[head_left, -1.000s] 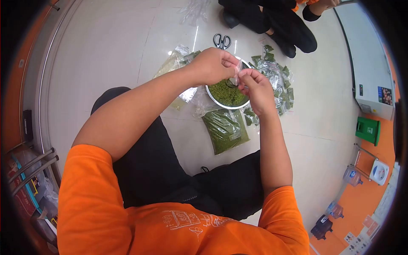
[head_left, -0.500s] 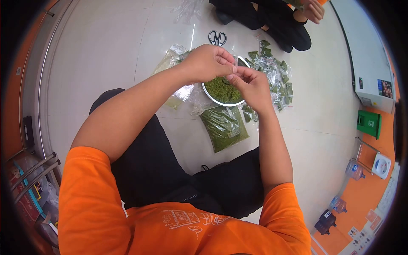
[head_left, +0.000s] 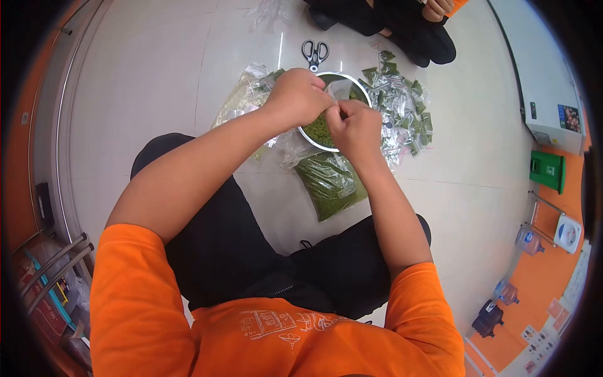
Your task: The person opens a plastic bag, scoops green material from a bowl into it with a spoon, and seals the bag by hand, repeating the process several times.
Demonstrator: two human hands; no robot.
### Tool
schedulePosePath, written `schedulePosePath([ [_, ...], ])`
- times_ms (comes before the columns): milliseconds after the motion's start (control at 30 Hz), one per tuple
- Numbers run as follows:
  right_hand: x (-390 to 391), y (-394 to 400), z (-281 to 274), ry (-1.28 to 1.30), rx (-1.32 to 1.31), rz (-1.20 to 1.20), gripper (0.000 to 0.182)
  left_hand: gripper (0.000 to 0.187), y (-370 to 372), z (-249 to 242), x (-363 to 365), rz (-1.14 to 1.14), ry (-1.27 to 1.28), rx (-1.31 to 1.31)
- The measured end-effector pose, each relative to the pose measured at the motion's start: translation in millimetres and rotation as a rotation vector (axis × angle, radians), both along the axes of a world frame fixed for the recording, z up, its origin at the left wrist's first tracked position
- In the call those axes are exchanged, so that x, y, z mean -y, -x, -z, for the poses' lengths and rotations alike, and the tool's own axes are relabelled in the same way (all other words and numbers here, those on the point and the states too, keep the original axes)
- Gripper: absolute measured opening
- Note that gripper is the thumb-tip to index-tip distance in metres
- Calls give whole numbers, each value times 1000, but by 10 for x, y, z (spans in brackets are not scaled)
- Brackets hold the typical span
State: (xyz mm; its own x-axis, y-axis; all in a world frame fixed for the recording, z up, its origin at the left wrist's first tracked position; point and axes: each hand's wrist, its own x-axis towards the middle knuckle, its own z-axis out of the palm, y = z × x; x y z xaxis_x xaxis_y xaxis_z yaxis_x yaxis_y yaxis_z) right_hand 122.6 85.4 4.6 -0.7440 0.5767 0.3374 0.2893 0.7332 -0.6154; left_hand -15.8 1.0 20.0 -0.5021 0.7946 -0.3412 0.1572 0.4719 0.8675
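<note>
A small clear plastic bag (head_left: 340, 90) is pinched between my left hand (head_left: 300, 97) and my right hand (head_left: 355, 129). Both hands are closed on its edge, above a white-rimmed round bowl (head_left: 321, 147) of green crumbly stuff (head_left: 319, 133). My fingers hide part of the bag and bowl. A large clear bag packed with green stuff (head_left: 326, 188) lies on the floor just this side of the bowl. Right of it are many small filled zip bags (head_left: 408, 113). To the left sits a pile of clear plastic bags (head_left: 245, 100).
Black-handled scissors (head_left: 315, 55) lie beyond the bowl. Across from me another person sits on the floor, a hand (head_left: 436, 9) showing. A loose clear plastic bag (head_left: 269, 16) is at the far left. A green bin (head_left: 547, 171) and water jugs (head_left: 529, 240) stand along the right side.
Both hands have shifted slightly left, and my fingers have curled in tighter. More of the clear bag now shows over the bowl. The other person's hand has moved left.
</note>
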Motion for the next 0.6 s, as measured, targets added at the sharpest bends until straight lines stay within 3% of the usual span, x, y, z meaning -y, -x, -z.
schedulePosePath([
  [133,-131,-6,-32,-12,142,12,13,41,-80,-20,45,44,33,-144],
  [200,-129,0,-13,-7,55,-54,8,45,-78,34,58,73,13,-152],
  [333,-90,-19,-61,23,65,-60,18,50,-57,61,53,69,24,-137],
  [467,-116,-6,-132,160,41,8,14,49,-92,-65,63,10,100,-213],
  [600,-85,12,-178,194,15,-22,12,46,-118,101,5,-75,-106,-228],
])
